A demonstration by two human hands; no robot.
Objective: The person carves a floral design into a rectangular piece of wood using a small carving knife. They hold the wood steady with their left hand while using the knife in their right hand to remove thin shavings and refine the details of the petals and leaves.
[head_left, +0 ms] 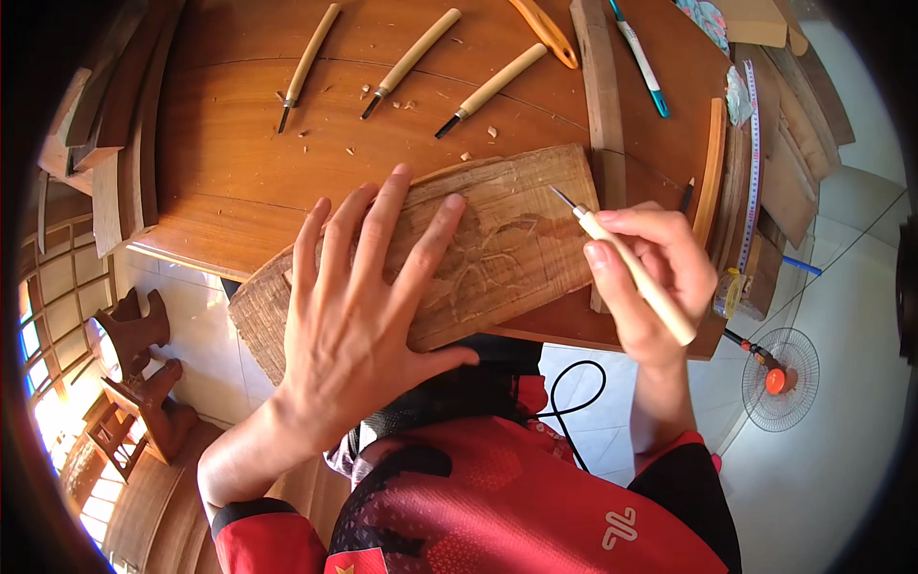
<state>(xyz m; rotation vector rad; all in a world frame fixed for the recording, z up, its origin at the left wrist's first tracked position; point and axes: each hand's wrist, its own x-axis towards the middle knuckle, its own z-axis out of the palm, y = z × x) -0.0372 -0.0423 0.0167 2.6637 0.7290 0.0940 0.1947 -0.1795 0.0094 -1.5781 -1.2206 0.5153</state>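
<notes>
Left hand (356, 287), spread apart, apparently steadies the board (512, 251); right hand (662, 273) clamps a chisel (633, 272) over its right end.

Pale tiled floor (215, 330), brown wooden furniture (148, 421) at left, bright light (59, 416) beside a gridded window (34, 346)

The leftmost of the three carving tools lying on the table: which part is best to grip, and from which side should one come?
Probably the middle of its pale wooden handle, from above, closing across its left and right sides. The handle is straight and slim and lies flat, while its dark blade points toward the near side, so better avoid it.
</notes>
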